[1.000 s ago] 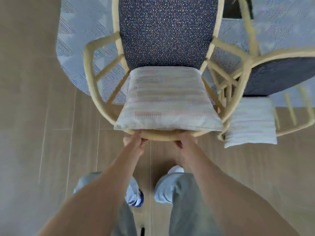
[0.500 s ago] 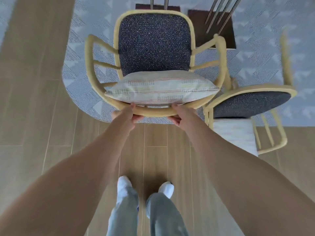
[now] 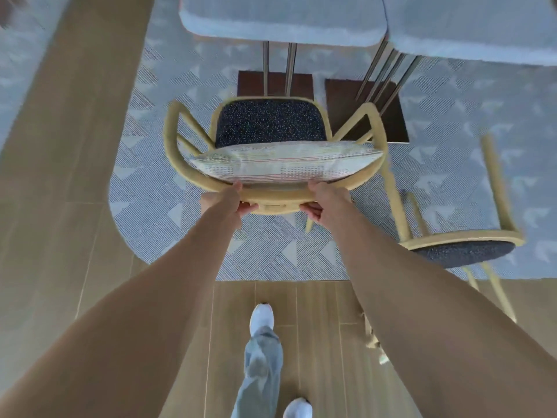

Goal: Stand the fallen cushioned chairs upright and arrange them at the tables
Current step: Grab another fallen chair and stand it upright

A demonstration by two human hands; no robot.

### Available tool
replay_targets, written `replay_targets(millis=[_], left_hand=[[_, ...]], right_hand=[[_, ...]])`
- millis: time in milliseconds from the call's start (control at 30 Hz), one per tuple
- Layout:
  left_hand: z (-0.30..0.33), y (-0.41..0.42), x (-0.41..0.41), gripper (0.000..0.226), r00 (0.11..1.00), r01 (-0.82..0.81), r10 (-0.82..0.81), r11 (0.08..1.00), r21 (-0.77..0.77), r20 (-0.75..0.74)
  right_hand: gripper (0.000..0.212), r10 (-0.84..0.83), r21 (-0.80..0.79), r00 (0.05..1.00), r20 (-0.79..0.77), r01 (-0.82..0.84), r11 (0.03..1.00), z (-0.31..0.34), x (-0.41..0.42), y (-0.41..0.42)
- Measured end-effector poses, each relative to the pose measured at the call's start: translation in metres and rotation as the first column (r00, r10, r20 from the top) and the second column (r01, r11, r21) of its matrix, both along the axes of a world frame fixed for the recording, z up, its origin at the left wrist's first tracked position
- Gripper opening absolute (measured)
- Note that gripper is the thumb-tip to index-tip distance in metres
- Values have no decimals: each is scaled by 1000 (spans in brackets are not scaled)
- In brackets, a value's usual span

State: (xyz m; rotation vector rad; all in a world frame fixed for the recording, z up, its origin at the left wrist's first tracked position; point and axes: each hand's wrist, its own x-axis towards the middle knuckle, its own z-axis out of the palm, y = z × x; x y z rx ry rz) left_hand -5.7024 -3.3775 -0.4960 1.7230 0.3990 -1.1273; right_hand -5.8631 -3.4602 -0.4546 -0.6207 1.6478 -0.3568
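Wood floor (image 3: 45, 206) meets a patterned rug (image 3: 156, 188) beneath two pale tables (image 3: 280, 22). Chair (image 3: 271, 122) stands upright on the rug, seat facing the tables, backrest rail nearest the person. Frame is yellow; seat dark and speckled; a striped cushion (image 3: 286, 161) lies against the backrest. Left hand (image 3: 224, 200) and right hand (image 3: 327, 202) grip the rail. Second chair (image 3: 461, 251) lies tipped at right.

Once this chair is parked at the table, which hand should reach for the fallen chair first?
Right, probably. The fallen chair lies on the rug to the right of the held chair, on the right hand's side. The left hand would have to cross the body. Both now grip the top rail.
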Motion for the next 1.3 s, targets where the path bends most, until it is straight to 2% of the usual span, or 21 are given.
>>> replay_targets(millis=[233,400,467,567,700,800,933,1133,1300], left_hand=[[7,-42,27,23,999,11,-9,999,41,-39],[9,-33,18,40,994,103,-101,993,54,-50],[13,-27,11,46,987,161,-162,983,87,8],[22,-20,-4,43,975,166,-188,971,175,120],[42,-29,-45,28,964,235,-250,960,150,89],[56,-37,-96,21,945,323,-326,944,69,33],[74,-39,-197,13,929,366,-365,931,2,-56],[51,-3,-404,14,961,258,-260,966,-33,-92],[50,40,-541,17,986,164,-161,985,53,-50]], right_hand=[[29,45,61,999,-10,-45,997,-2,24,-48],[32,82,42,996,15,-83,996,3,9,-37],[26,101,27,993,62,-102,994,10,-5,-31],[20,152,-42,988,-10,-152,987,17,-38,-22],[19,213,-77,977,-21,-214,974,40,-106,-31],[16,206,-107,978,-44,-209,972,57,-176,-42],[14,122,-112,992,-11,-123,986,64,-279,-44],[16,67,-61,995,75,-63,996,25,-440,-25],[11,74,-28,996,41,-73,997,11,-564,12]])
